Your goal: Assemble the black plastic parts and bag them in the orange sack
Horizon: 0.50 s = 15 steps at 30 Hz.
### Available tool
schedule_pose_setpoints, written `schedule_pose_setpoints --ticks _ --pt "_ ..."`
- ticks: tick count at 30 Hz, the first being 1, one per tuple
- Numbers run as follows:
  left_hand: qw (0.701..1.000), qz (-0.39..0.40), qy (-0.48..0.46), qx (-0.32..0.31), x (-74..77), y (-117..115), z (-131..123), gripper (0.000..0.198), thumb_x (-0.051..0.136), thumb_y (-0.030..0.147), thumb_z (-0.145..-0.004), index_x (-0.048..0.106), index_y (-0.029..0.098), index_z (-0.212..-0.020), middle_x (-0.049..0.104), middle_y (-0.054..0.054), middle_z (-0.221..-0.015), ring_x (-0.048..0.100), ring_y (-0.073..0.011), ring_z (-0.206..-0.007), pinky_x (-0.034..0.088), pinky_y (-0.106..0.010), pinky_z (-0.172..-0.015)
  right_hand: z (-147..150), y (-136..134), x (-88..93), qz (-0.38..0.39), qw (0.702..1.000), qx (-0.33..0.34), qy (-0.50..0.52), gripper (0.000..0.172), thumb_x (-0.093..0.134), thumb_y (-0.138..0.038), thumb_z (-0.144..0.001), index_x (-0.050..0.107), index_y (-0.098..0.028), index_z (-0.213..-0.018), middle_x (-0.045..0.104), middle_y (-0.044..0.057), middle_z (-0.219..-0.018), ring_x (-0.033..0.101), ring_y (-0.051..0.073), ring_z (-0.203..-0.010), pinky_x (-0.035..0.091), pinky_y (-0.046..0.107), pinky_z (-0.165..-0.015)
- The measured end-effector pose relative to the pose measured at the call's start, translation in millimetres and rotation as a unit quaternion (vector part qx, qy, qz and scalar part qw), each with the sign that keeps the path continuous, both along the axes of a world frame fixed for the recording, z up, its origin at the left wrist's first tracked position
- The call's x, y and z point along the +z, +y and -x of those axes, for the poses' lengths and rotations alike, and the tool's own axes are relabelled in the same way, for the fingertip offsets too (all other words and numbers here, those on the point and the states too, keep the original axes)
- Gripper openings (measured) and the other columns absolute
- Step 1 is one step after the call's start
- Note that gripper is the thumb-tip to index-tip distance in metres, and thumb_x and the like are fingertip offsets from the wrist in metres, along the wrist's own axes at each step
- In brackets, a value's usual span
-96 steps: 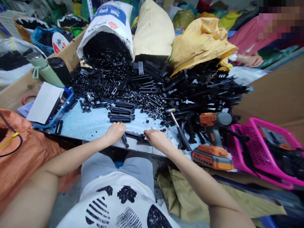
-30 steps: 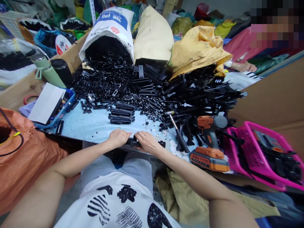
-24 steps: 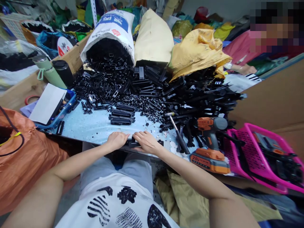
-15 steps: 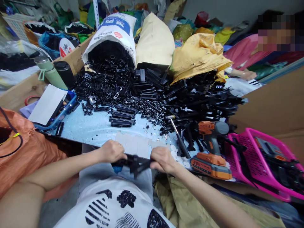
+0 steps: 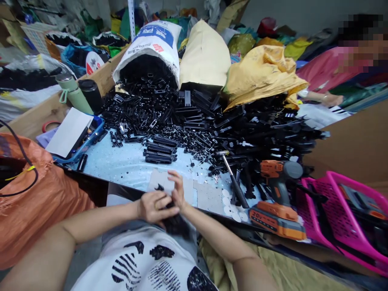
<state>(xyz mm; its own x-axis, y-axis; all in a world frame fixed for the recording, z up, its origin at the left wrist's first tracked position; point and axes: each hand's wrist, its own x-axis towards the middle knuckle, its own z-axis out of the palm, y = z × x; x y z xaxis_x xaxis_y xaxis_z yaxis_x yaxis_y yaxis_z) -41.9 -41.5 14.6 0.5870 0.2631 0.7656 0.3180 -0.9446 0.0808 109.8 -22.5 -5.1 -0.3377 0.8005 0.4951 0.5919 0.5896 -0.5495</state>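
Observation:
My left hand (image 5: 155,207) is closed around a black plastic part (image 5: 172,221), whose hooked tip rises above the fingers over the table's front edge. Against it, my right hand (image 5: 178,190) has its fingers raised and apart, its palm side touching the part or my left fingers. Grey flat pads (image 5: 209,196) lie just beyond the hands. Several long black assembled pieces (image 5: 160,149) are stacked in a row on the light blue table top (image 5: 130,165).
Heaped black parts (image 5: 194,117) spill from sacks (image 5: 151,48). A hammer (image 5: 235,180), an orange drill (image 5: 277,202) and a pink basket (image 5: 348,222) are on the right; a blue tray (image 5: 91,139) and green bottle (image 5: 75,95) stand left. A person (image 5: 327,68) is at back right.
My hands have come together; before, they were apart with black parts between them. My right hand has moved left and its fingers have opened. The view has shifted slightly.

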Motion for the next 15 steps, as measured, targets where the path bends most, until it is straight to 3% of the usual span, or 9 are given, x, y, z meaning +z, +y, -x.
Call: schedule_pose_setpoints --ticks 2,4,6,10,12,15 --pt "0.993 -0.029 0.089 0.069 -18.3 25.9 14.4 0.044 0.04 0.056 -0.088 0.054 0.025 -0.117 0.063 -0.007 -0.097 0.058 -0.0213 -0.094 0.048 -0.034 -0.076 -15.5 54.1 7.2 -0.016 0.999 -0.034 0.024 0.028 0.034 -0.034 -0.087 0.047 -0.022 -0.108 0.05 0.012 -0.119 0.045 0.026 -0.116 0.039 0.047 -0.094" --pt "0.977 -0.007 0.172 0.122 -31.1 51.1 22.4 0.036 0.048 0.04 -0.09 0.053 0.021 -0.12 0.063 -0.009 -0.099 0.057 -0.0218 -0.097 0.046 -0.035 -0.077 -27.2 114.9 18.0 -0.028 0.999 -0.043 0.012 0.025 0.04 -0.031 -0.088 0.05 -0.019 -0.107 0.053 0.013 -0.117 0.046 0.025 -0.113 0.038 0.044 -0.096" --pt "0.96 0.038 0.224 0.166 -35.7 71.2 22.8 0.03 0.049 0.028 -0.091 0.053 0.02 -0.12 0.063 -0.01 -0.101 0.056 -0.022 -0.098 0.043 -0.037 -0.078 -29.6 174.4 29.1 -0.041 0.994 -0.057 -0.08 0.027 0.041 -0.026 -0.089 0.051 -0.016 -0.112 0.052 0.013 -0.122 0.044 0.025 -0.114 0.037 0.043 -0.094" --pt "0.934 0.153 0.225 0.232 -22.4 99.1 21.9 0.037 0.051 0.038 -0.089 0.051 0.022 -0.122 0.061 -0.008 -0.107 0.052 -0.0236 -0.103 0.039 -0.038 -0.085 -9.6 266.2 45.2 -0.076 0.951 -0.047 -0.297 0.036 0.033 -0.009 -0.09 0.048 -0.012 -0.122 0.045 0.016 -0.133 0.039 0.027 -0.117 0.034 0.043 -0.09" --pt "0.908 0.213 0.18 0.312 -11.6 117.7 35.1 0.043 0.048 0.044 -0.089 0.048 0.02 -0.124 0.058 -0.01 -0.114 0.05 -0.0257 -0.108 0.037 -0.038 -0.089 2.3 294.8 49.2 -0.075 0.938 -0.013 -0.339 0.034 0.031 -0.006 -0.09 0.052 -0.009 -0.117 0.044 0.018 -0.134 0.038 0.027 -0.118 0.033 0.044 -0.09" --pt "0.842 0.256 0.107 0.464 -0.8 161.2 74.9 0.044 0.04 0.037 -0.092 0.046 0.003 -0.12 0.054 -0.023 -0.113 0.047 -0.0333 -0.109 0.038 -0.044 -0.087 10.9 318.8 54.7 -0.063 0.929 0.043 -0.363 0.023 0.039 -0.008 -0.09 0.061 -0.008 -0.095 0.048 0.018 -0.131 0.041 0.026 -0.116 0.033 0.044 -0.091"
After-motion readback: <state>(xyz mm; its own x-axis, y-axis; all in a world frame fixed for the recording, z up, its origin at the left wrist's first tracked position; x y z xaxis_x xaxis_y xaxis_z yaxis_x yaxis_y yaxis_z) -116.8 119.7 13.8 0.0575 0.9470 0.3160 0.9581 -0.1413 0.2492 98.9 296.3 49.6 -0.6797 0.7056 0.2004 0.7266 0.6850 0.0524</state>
